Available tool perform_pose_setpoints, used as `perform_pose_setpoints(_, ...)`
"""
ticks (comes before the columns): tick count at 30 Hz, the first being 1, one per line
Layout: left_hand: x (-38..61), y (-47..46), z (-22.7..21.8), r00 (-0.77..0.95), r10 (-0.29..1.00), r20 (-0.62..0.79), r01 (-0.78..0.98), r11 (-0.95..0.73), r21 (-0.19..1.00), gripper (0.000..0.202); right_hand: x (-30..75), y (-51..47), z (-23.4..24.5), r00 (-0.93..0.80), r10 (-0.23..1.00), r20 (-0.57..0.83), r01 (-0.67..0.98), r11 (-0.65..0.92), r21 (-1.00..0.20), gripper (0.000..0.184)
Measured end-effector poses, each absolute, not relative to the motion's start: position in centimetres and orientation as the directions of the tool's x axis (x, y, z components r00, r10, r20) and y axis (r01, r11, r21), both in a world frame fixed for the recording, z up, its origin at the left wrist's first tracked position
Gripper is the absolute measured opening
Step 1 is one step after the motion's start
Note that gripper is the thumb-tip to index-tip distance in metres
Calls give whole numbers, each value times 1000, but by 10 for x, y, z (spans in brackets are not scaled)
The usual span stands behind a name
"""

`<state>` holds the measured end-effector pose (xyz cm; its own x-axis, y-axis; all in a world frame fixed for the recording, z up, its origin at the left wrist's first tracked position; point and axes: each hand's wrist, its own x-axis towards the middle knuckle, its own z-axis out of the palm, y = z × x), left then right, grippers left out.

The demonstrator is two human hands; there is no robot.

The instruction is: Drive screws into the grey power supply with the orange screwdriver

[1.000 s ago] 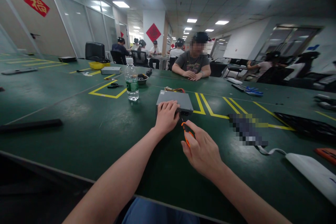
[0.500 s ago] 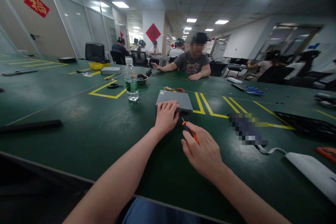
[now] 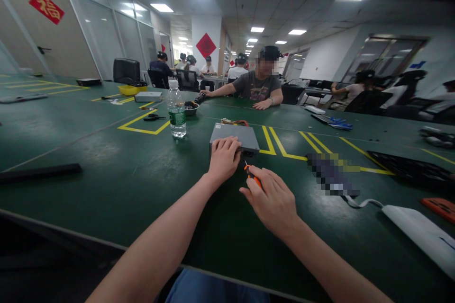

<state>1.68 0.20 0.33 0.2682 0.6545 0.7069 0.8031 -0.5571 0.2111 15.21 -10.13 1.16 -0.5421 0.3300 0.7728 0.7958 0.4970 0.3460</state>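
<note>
A grey metal computer power supply unit (image 3: 239,132) lies on the green table, its bundle of coloured cables (image 3: 234,122) at the far side. My left hand (image 3: 223,157) grips its near left part, the fingers bent over the top and the thumb side towards the near face. In my right hand (image 3: 273,199) is an orange and black screwdriver (image 3: 253,177), held closed between thumb and fingers. The thin shaft points up and away, towards the near face of the unit, with its tip just short of the casing near the socket.
A water bottle (image 3: 176,111) stands left of the unit, beside a metal bowl (image 3: 192,108). To the right lie a blurred dark object (image 3: 332,175), a white device (image 3: 419,227) on a cable and a black panel (image 3: 408,165). Across the table sits a person (image 3: 261,85).
The person opposite has lowered a raised hand to a dark object near the bowl. My right hand has shifted slightly left, its screwdriver tip slightly lower. My left hand stays on the power supply unit.
</note>
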Motion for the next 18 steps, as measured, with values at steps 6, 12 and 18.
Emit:
perform_pose_setpoints(6, 17, 3, 3, 273, 650, 709, 807, -556, 198, 21, 149, -103, 10, -655, 275, 704, 697, 579, 422, 27)
perform_pose_setpoints(12, 17, 2, 3, 259, 655, 710, 804, -553, 217, 21, 151, -101, 14, -548, 306, 778, 783, 515, 349, 15)
perform_pose_setpoints(18, 17, 1, 4, 271, 649, 711, 803, -560, 205, 21, 155, -104, 9, -657, 294, 694, 699, 584, 414, 23)
